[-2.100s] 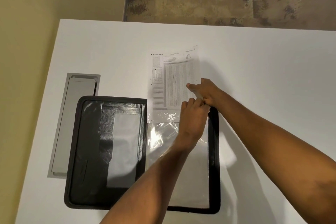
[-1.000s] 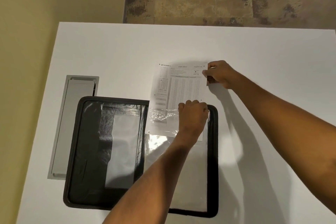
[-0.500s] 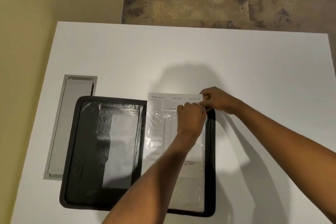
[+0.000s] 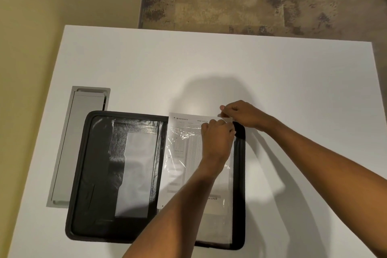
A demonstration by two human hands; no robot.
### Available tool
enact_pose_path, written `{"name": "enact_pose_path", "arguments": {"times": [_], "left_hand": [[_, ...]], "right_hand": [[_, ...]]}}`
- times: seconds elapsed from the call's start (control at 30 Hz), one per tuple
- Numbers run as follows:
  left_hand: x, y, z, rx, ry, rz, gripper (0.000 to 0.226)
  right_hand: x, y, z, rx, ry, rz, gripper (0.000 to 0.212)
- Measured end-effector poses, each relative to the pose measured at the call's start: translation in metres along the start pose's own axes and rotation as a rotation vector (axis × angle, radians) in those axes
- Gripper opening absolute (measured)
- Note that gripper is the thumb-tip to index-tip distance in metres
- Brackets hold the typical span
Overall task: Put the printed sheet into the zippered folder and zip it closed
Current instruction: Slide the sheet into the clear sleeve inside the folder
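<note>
While the zippered folder (image 4: pixel 94 174) is lying open in the lower centre of the frame, the printed sheet (image 4: pixel 184 153) is being seated in its clear sleeve (image 4: pixel 217 220). The sleeve mouth is being pinched by the left hand (image 4: pixel 216 142). Just above, the sheet's top right corner is being pinched by the right hand (image 4: pixel 243 114). The sheet is judged thin and easily creased, so corners are best held.

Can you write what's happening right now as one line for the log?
step: sliding sheet into sleeve | printed sheet: top edge sticking out | zippered folder: open flat | left hand: on sleeve | right hand: pinching sheet corner
</note>
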State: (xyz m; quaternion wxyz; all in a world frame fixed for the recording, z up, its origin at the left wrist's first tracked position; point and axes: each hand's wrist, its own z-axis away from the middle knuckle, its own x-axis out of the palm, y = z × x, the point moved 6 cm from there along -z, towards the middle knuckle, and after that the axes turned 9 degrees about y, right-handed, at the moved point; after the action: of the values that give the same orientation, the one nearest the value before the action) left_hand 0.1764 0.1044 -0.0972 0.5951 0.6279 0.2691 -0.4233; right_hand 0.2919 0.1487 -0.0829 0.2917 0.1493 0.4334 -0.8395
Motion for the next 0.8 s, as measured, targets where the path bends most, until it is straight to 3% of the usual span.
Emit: {"name": "enact_pose_path", "arguments": {"times": [0.07,0.43,0.6,0.7,0.8], "left_hand": [[0.0,0.0,0.001,-0.007,0.013,0.03,0.022],[-0.003,0.002,0.01,0.062,0.052,0.023,0.017],[-0.012,-0.012,0.008,0.105,-0.029,0.111,0.014],[-0.02,-0.034,0.003,0.209,-0.182,0.061,0.019],[-0.033,-0.055,-0.009,0.241,-0.312,0.012,0.021]], "right_hand": [[0.006,0.006,0.003,0.038,-0.013,-0.019,0.067],[0.031,0.02,0.019,0.113,0.009,0.001,0.075],[0.028,0.019,0.023,0.107,-0.052,0.022,0.082],[0.023,0.021,0.026,0.036,-0.079,0.072,0.07],[0.022,0.024,0.024,-0.097,-0.053,0.187,0.039]]}}
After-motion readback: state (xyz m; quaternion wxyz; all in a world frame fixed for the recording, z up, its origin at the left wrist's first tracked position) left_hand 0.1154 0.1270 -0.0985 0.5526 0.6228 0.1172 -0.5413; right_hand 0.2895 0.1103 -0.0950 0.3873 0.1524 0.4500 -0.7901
